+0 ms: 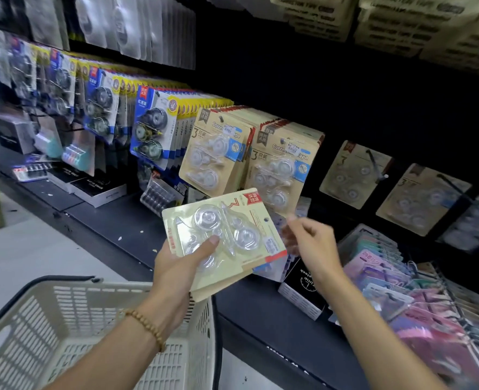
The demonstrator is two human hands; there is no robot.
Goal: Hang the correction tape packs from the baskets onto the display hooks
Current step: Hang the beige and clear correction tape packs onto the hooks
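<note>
Black shelving (137,220) runs along a dim shop wall hung with carded stationery; left hand (176,266) grips a small stack of correction tape packs (221,235) above the near white basket (63,327); right hand (311,243) hovers beside them, fingers loosely spread, holding nothing

Dark display wall (317,80), pale floor (35,249)
</note>
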